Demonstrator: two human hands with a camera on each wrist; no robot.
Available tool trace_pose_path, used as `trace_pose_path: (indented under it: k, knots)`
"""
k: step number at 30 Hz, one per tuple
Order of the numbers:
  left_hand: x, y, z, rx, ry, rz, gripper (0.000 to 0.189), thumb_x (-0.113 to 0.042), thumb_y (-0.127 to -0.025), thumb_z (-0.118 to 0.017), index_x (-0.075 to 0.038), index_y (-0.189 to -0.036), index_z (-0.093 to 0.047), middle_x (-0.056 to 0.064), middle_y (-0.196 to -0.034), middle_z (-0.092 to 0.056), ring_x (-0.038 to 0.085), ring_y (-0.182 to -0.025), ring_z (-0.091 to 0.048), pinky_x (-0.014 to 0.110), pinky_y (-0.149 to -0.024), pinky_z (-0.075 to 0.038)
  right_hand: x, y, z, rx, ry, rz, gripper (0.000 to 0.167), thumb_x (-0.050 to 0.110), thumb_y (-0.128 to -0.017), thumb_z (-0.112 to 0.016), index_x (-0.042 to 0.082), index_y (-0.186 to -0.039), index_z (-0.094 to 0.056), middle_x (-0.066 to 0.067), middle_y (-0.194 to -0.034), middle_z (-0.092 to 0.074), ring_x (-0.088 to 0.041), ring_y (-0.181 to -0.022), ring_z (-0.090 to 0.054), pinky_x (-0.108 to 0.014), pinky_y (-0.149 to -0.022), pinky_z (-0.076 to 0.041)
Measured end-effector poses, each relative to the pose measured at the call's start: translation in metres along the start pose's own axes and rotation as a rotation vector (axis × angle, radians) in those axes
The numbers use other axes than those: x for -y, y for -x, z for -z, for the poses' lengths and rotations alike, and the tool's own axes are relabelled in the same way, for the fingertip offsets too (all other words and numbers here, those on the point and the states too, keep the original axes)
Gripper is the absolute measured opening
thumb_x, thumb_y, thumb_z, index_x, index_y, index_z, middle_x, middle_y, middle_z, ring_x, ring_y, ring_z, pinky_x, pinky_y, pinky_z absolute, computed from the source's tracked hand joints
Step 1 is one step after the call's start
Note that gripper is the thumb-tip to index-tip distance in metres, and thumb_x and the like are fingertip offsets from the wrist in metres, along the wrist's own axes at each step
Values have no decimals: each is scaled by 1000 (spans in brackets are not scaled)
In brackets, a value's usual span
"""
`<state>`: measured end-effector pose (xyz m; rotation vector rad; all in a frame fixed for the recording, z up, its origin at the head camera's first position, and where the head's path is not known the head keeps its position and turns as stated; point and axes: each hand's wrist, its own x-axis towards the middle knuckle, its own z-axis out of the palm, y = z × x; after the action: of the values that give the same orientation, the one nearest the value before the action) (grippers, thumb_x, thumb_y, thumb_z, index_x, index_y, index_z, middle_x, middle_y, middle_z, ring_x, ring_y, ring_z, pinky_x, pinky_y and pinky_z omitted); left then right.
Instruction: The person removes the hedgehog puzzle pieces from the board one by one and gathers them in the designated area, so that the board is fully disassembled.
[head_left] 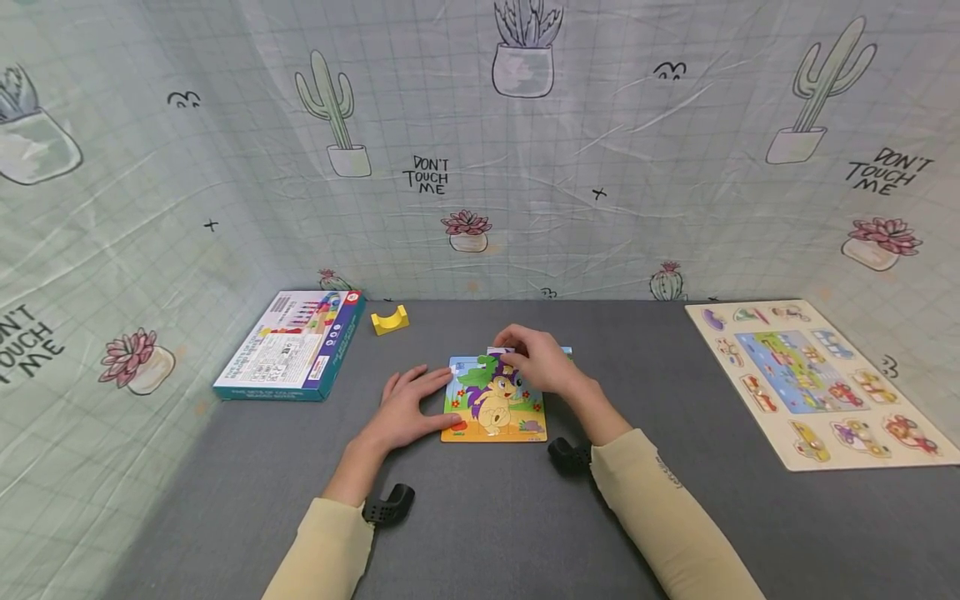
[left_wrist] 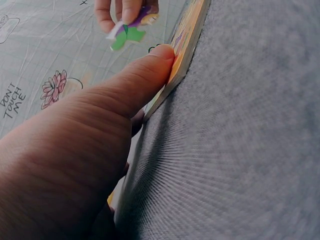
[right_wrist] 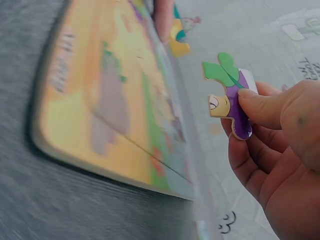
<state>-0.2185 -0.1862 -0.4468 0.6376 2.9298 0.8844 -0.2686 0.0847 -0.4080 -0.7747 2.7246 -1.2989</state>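
Observation:
A small cartoon jigsaw board [head_left: 495, 404] with an orange frame lies flat at the middle of the grey table. My left hand [head_left: 405, 408] rests beside its left edge, fingers straight, the thumb [left_wrist: 150, 70] pressing on the frame [left_wrist: 185, 45]. My right hand [head_left: 536, 360] hovers over the board's top right part and pinches a loose puzzle piece [right_wrist: 230, 92], green, purple and yellow, between thumb and fingers. The same puzzle piece [left_wrist: 131, 29] shows in the left wrist view, lifted above the jigsaw board [right_wrist: 115, 105].
A blue boxed toy set [head_left: 296, 343] lies at the back left, with a yellow arch block [head_left: 390, 319] next to it. A large wooden peg puzzle [head_left: 813, 379] lies at the right. Cactus-print cloth walls surround the table [head_left: 675, 500].

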Motion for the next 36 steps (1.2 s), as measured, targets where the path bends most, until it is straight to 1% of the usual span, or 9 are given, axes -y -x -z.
trace_pose_path:
  k: [4, 8, 11, 18, 25, 32, 36]
  knots:
    - [0, 0, 0, 6, 5, 4, 78, -51, -86, -77, -15, -150, -52, 3, -153, -47, 36, -147, -26, 64, -115, -4, 0, 1, 10, -5, -18, -10, 15, 7, -101, -63, 9, -116, -66, -4, -101, -67, -19, -75, -55, -35, -68, -48]
    - [0, 0, 0, 7, 8, 1, 78, -51, -85, -78, -15, -150, -52, 3, -154, -47, 36, -147, -25, 64, -115, -4, -5, 4, 20, -9, -3, -22, 15, 7, -101, -63, 8, -115, -66, -5, -100, -66, -20, -76, -55, -35, -69, -48]
    - [1, 0, 0, 6, 8, -6, 78, -50, -85, -78, -14, -150, -52, 3, -154, -47, 36, -147, -25, 64, -115, -4, -10, 6, 27, -11, 17, -40, 15, 8, -101, -63, 8, -116, -66, -5, -101, -66, -20, -78, -55, -35, -71, -48]
    - [1, 1, -1, -3, 7, -15, 77, -49, -85, -78, -14, -149, -52, 3, -153, -48, 37, -147, -26, 64, -115, -5, -25, 17, 45, -9, 44, -64, 16, 6, -100, -64, 6, -115, -66, -8, -103, -67, -21, -79, -55, -36, -68, -47]
    - [1, 2, -1, -4, 7, -3, 79, -51, -85, -78, -14, -149, -52, 2, -153, -48, 36, -147, -26, 64, -115, -4, -44, 26, 56, -9, 78, -90, 16, 5, -99, -64, 4, -115, -66, -10, -106, -67, -23, -84, -56, -38, -74, -47]
    - [0, 2, -1, -6, 6, -10, 78, -51, -85, -78, -14, -149, -53, 2, -153, -48, 36, -147, -26, 64, -115, -5, -58, 36, 68, -32, 95, -105, 16, 3, -99, -64, 3, -115, -66, -14, -110, -67, -26, -88, -58, -41, -77, -49]
    - [0, 1, 0, -12, 11, -20, 77, -48, -85, -79, -14, -149, -53, 3, -153, -48, 36, -147, -27, 64, -115, -5, -66, 39, 75, -38, 95, -114, 16, 2, -99, -62, 3, -115, -66, -15, -111, -67, -28, -93, -59, -43, -80, -49]
